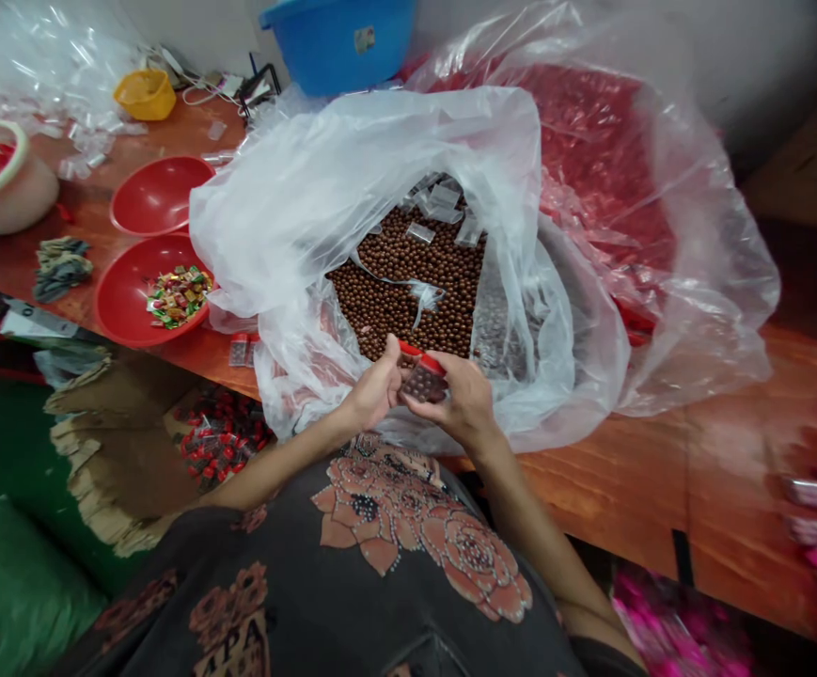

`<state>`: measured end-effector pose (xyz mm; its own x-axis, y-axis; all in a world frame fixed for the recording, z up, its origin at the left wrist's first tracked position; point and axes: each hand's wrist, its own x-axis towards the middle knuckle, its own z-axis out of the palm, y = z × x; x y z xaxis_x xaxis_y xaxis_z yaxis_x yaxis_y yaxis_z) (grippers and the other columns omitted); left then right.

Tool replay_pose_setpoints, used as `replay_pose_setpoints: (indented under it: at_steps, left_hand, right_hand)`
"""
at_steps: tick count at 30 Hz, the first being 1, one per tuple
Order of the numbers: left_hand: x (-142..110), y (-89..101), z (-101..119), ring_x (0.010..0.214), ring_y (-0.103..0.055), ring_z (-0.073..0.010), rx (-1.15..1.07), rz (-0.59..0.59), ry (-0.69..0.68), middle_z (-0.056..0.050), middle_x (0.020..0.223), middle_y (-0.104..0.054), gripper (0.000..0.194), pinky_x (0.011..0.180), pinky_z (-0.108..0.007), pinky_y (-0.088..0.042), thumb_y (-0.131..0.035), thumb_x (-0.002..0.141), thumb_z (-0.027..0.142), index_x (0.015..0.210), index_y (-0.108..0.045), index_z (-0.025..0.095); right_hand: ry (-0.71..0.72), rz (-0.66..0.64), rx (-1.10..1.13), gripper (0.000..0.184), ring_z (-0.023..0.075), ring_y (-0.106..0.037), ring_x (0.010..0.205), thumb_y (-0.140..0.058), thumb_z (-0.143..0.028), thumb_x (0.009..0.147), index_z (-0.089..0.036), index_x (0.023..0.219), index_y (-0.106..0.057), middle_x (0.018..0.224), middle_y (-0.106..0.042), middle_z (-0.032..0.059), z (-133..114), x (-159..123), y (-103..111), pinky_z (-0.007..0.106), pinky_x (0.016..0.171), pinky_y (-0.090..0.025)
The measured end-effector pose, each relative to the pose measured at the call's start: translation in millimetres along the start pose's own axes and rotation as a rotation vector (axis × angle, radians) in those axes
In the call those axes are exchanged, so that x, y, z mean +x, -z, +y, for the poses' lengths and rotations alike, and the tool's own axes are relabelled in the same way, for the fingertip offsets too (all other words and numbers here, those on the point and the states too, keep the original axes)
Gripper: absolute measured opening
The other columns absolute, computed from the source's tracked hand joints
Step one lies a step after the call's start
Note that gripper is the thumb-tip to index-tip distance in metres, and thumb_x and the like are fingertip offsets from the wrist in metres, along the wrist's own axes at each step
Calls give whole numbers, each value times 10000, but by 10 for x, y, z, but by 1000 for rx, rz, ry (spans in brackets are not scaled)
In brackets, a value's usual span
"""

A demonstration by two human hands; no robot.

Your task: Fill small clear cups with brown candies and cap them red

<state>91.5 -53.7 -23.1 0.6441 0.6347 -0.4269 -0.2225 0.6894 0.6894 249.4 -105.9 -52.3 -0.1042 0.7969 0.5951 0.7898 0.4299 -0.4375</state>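
Container (423, 378): brown balls (420, 387) inside | right hand (461, 393): fingers gripping it | left hand (378, 387): fingers at red lid (432, 363), grip unclear

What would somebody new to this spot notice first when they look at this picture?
Probably the big translucent plastic bag mid-table, opened wide over a mass of glossy brown balls. At its near edge, the right hand grips a small clear container with red at its top, the left hand close against it. Farther left, a red bowl holds colourful wrapped candies.
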Motion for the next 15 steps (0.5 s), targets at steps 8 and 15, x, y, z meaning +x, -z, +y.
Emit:
replay_pose_setpoints:
  at_steps: [8, 15]
  left_hand:
    - [68, -13, 89, 849, -675, -215, -94, -133, 147, -138, 864, -713, 952, 682, -299, -524, -149, 780, 881, 1073, -672, 141]
    - [-67, 19, 114, 929, -679, -231, -9, -192, 13, -130, 939, -721, 703, 776, -315, -512, -508, 795, 760, 1170, -662, 185]
  right_hand:
    - [-63, -147, 93, 788, 247, -529, 1060, -711, -459, 789, -331, 1476, -346, 1173, -516, 82, -98, -11, 1, 438, 892, -506]
    - [-217, 43, 224, 724, 252, -552, 1091, -709, -407, 798, -323, 1439, -382, 1211, -501, 95, -116, -8, -9, 430, 838, -561]
